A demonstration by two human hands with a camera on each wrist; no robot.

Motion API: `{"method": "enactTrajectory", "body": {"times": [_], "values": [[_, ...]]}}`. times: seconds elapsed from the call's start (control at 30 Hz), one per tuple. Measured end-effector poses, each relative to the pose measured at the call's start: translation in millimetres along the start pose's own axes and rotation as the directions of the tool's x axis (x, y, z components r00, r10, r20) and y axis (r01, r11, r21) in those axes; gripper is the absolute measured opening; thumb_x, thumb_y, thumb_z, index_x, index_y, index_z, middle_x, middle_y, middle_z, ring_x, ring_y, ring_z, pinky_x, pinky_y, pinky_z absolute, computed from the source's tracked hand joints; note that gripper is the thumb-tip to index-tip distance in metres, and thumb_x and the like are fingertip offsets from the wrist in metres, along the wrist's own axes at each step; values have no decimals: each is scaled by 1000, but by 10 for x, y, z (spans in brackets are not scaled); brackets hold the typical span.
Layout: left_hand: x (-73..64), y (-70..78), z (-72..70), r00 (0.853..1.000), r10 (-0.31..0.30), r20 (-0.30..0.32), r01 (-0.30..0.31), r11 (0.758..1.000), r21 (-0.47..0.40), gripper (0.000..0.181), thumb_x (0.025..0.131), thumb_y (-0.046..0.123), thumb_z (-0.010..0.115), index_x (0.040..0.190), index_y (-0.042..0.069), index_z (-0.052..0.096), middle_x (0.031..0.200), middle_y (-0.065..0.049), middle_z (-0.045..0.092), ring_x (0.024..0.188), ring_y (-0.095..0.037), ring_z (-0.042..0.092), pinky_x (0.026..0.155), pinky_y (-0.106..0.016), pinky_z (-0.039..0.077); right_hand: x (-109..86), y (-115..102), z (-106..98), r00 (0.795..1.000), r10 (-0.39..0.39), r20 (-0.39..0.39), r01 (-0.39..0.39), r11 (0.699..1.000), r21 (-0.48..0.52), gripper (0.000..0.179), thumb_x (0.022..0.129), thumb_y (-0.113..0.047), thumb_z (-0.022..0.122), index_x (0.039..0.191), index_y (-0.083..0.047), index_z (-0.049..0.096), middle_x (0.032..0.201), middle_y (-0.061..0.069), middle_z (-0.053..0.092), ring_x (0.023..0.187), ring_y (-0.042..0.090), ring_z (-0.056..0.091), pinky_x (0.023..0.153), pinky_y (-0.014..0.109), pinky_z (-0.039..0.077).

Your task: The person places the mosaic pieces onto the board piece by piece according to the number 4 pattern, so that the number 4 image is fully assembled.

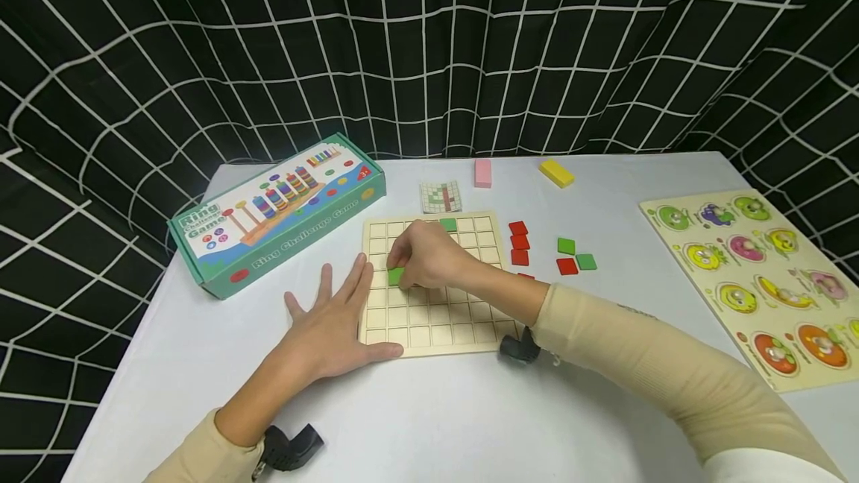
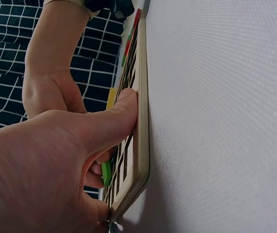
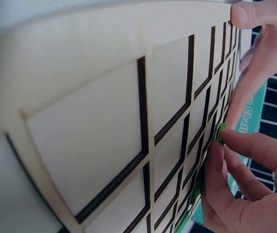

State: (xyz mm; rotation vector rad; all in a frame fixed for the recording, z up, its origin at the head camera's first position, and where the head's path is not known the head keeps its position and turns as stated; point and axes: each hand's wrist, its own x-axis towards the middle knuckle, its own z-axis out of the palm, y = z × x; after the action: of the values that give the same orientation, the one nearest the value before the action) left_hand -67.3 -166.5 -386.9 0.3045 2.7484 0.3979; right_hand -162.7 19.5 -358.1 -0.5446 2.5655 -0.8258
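Note:
A pale wooden grid board (image 1: 443, 335) lies flat on the white table. My right hand (image 1: 429, 256) is over its left half, with thumb and fingertips pinching a small green square tile (image 3: 221, 133) low at the grid. In the head view that green tile (image 1: 394, 276) shows just left of the fingertips. Another green tile (image 1: 448, 224) sits in a cell along the board's far row. My left hand (image 1: 332, 330) is spread at the near left corner, its thumb (image 2: 124, 109) resting on the front rim and its other fingers along the left side.
Right of the board lie several red tiles (image 1: 520, 241) and two loose green tiles (image 1: 586, 261). Behind it are a pattern card (image 1: 441, 197), a pink block (image 1: 482, 173) and a yellow block (image 1: 556, 173). A game box (image 1: 278, 211) stands left, a fruit puzzle board (image 1: 758, 282) right.

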Motion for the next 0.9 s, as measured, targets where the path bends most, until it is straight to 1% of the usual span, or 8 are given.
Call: {"method": "enactTrajectory", "body": {"times": [0.4, 0.67, 0.9], "values": [[12, -12, 9, 1000, -2, 4, 2, 1000, 10, 128, 78, 85, 66, 169, 16, 8, 177, 2, -5, 159, -51, -1, 100, -95, 4, 42, -17, 21, 1000, -20, 3, 20, 999, -50, 29, 70, 6, 85, 93, -11, 83, 79, -3, 73, 81, 13, 63, 72, 23, 54], [20, -8, 6, 1000, -2, 5, 2, 1000, 11, 128, 78, 84, 66, 169, 15, 9, 177, 1, -4, 158, -52, 0, 100, -95, 4, 56, -34, 26, 1000, -24, 11, 25, 997, -79, 30, 70, 7, 84, 93, -11, 82, 81, -3, 72, 84, 15, 63, 74, 25, 55], [12, -1, -7, 1000, -1, 5, 1, 1000, 10, 128, 78, 85, 65, 169, 15, 9, 177, 1, -2, 158, -53, 1, 99, -95, 4, 58, -36, 6, 999, -27, 32, 30, 995, -92, 31, 69, 5, 86, 95, -12, 82, 86, -1, 74, 86, 15, 64, 77, 25, 55]]}}
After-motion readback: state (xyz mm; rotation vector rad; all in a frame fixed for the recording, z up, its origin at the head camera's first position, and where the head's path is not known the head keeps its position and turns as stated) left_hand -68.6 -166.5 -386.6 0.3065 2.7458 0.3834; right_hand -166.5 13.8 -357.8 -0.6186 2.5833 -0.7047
